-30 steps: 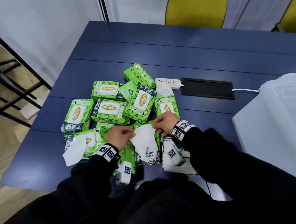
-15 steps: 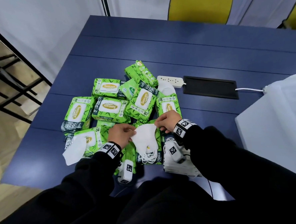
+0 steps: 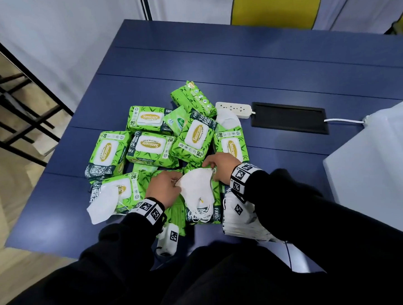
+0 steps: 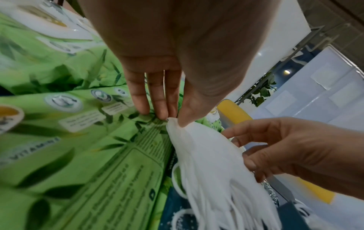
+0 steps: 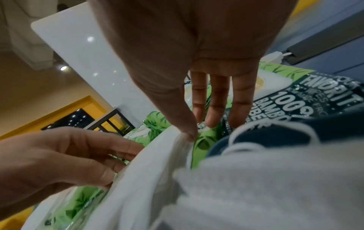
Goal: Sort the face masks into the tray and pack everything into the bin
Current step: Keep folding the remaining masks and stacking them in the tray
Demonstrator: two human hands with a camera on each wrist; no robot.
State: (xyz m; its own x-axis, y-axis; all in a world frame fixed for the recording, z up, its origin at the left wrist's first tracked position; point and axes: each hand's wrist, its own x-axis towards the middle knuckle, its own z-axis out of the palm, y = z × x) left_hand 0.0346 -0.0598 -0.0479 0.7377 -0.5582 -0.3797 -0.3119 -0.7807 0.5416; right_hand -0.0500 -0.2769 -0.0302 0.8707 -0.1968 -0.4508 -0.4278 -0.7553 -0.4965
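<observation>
A small stack of white face masks [image 3: 196, 188] lies on the green wipe packs near the table's front edge, ear loops hanging toward me. My left hand [image 3: 176, 181] pinches its left corner [image 4: 173, 123] between thumb and fingers. My right hand [image 3: 209, 168] pinches its right upper edge [image 5: 187, 140] with the thumb. A single mask [image 3: 102, 205] rests on a pack at the left. Another mask [image 3: 228, 121] lies by the power strip. A further white stack [image 3: 245, 222] sits partly hidden under my right wrist.
Several green Sanicare wipe packs [image 3: 150, 144] are heaped in the middle of the blue table [image 3: 284, 60]. A white power strip [image 3: 234, 106] and a black cable hatch [image 3: 289, 118] lie behind them. A white plastic bin [image 3: 373, 165] stands at the right. Yellow chairs [image 3: 276, 4] are beyond.
Both hands keep their hold on the mask stack and stay almost in place on the packs. The head view has tilted slightly.
</observation>
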